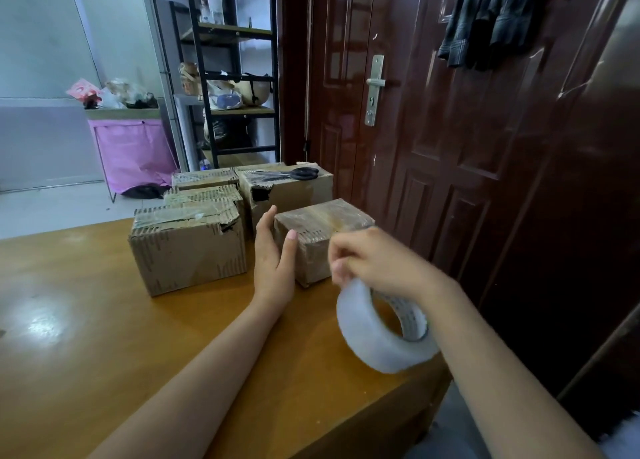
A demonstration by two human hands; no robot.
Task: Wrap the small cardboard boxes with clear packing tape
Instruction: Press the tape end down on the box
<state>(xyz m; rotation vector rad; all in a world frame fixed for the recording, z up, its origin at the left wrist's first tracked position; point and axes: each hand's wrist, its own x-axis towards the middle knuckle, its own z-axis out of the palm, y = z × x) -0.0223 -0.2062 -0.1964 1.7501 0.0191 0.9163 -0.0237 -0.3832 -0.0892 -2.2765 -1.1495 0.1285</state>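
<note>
A small cardboard box (322,231) with shiny clear tape over its top stands on the wooden table (104,337), near the right edge. My left hand (273,261) lies flat against the box's left side, fingers straight and thumb on its front face. Just right of the box, my right hand (374,264) grips a big roll of clear packing tape (377,330) by its upper rim. A strip of tape seems to run from the roll up to the box's top right corner. The right hand is blurred.
Several other worn cardboard boxes (188,247) stand to the left and behind. Black-handled scissors (294,174) lie on the rear box. A dark red door (450,129) stands close on the right. A black shelf rack (228,77) and a pink bin (133,153) stand beyond the table.
</note>
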